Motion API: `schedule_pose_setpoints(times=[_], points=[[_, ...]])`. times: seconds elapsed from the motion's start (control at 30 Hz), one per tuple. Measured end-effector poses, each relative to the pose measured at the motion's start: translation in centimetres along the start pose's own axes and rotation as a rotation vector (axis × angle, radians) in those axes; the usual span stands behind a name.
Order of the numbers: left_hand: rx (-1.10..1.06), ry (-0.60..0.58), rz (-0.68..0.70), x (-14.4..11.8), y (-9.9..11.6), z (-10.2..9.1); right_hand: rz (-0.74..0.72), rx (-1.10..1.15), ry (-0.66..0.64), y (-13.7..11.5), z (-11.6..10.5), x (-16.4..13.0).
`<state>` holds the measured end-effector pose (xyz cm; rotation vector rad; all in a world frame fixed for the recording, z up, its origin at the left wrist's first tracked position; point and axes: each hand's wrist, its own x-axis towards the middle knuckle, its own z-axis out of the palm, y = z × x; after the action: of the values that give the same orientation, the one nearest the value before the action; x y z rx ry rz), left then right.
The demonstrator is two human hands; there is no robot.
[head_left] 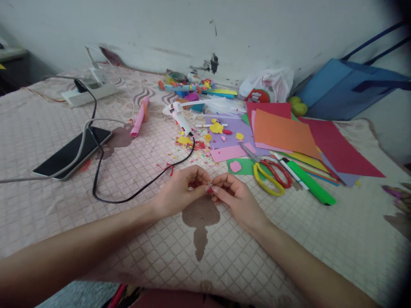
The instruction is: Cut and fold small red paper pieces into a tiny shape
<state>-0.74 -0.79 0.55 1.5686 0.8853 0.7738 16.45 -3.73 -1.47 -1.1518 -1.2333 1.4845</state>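
My left hand (180, 192) and my right hand (240, 199) meet over the near middle of the cloth. Both pinch a tiny red piece (210, 191) between thumbs and fingertips; most of it is hidden, so its exact shape does not show. To the right of my right hand lie scissors (269, 179) with yellow and red handles. A pink cut-out (235, 166) rests on green paper (248, 170) just beyond the same hand. Farther off, a white hot glue gun (180, 119) lies on its side, its black cord running past my left hand.
Coloured sheets (285, 132), a green marker (311, 183) and a blue bag (349, 87) lie to the right. At left are a tablet-like black device (72, 152), cables and a white power strip (90, 92). Paper scraps (197, 145) surround the glue gun; a wall stands behind.
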Motion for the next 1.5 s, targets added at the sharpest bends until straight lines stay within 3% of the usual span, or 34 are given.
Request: schedule_pose_setpoints(times=[0.3,0.5,0.83,1.13,1.5], points=[[-0.092,-0.042,-0.084,0.1,-0.2,0.1,-0.251,-0.381,0.113,-0.7,0.4,-0.7],[-0.255,-0.068,-0.180,0.4,-0.5,0.0,-0.295,-0.473,0.111,-0.6,0.5,-0.8],[-0.273,-0.067,-0.168,0.4,-0.8,-0.1,-0.305,-0.490,0.111,-0.5,0.5,-0.9],[-0.293,-0.075,-0.162,0.4,-0.8,0.0,-0.067,-0.140,-0.001,-0.3,-0.1,-0.2],[-0.383,-0.114,-0.215,0.3,-0.8,-0.3,-0.051,-0.109,-0.073,-0.6,-0.6,0.1]])
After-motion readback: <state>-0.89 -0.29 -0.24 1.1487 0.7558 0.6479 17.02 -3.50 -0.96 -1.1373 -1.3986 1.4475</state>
